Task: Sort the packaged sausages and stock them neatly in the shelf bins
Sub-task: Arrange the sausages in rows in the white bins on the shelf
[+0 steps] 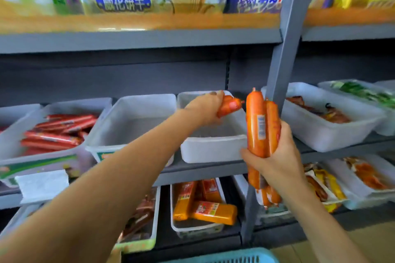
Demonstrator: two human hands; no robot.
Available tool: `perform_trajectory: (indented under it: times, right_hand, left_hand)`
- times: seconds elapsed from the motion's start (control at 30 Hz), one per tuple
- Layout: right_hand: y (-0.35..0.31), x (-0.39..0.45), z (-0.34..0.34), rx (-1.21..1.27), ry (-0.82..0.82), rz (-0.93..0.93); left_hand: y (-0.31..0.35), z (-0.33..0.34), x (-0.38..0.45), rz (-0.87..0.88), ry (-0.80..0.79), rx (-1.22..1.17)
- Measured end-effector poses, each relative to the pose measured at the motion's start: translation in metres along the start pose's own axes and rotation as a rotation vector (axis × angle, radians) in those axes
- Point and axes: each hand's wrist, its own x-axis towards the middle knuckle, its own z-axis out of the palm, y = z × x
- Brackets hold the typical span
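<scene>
My left hand [206, 107] reaches over a white shelf bin [213, 149] and grips a short orange packaged sausage [229, 105] above the bin's back half. The bin's grey floor shows bare below it. My right hand [275, 156] holds a bundle of orange sausages [259, 126] upright just right of that bin, in front of the grey shelf upright [284, 53]. The bundle's lower ends stick out under my fist.
Left of it stands another white bin [130, 117], then a bin of red sausages [57, 132]. Bins of dark and green packs [333, 113] sit right of the upright. The lower shelf has a tray of orange blocks [205, 203]. A teal basket [235, 257] is at the bottom edge.
</scene>
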Motion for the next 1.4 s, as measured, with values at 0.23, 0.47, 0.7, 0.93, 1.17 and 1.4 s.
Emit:
perform_trajectory:
  times: [0.23,0.47,0.7,0.93,1.17,1.4]
  right_hand:
    - [0.005,0.003,-0.006,-0.087,-0.017,-0.020]
    - [-0.012,0.025,0.005,-0.164,-0.078,-0.038]
    - [-0.055,0.096,0.035,-0.746,-0.368,-0.091]
    - [-0.044,0.164,0.087,-1.329,-0.736,-0.275]
    - [0.008,0.182,0.105,-1.170,-0.694,-0.355]
    - [-0.018,0.137,0.054,-0.445,-0.948,0.023]
  left_hand:
    - [0.000,0.052,0.029,0.073,-0.082,0.039]
    - [-0.034,0.049,0.025,-0.046,-0.236,0.119]
    - [-0.081,0.043,-0.031,-0.186,-0.186,0.035]
    - [-0.074,0.056,-0.039,-0.173,-0.190,0.179]
    - [-0.073,0.055,-0.044,-0.206,-0.086,0.066]
    - [-0.070,0.046,-0.049,-0.178,-0.114,0.044]
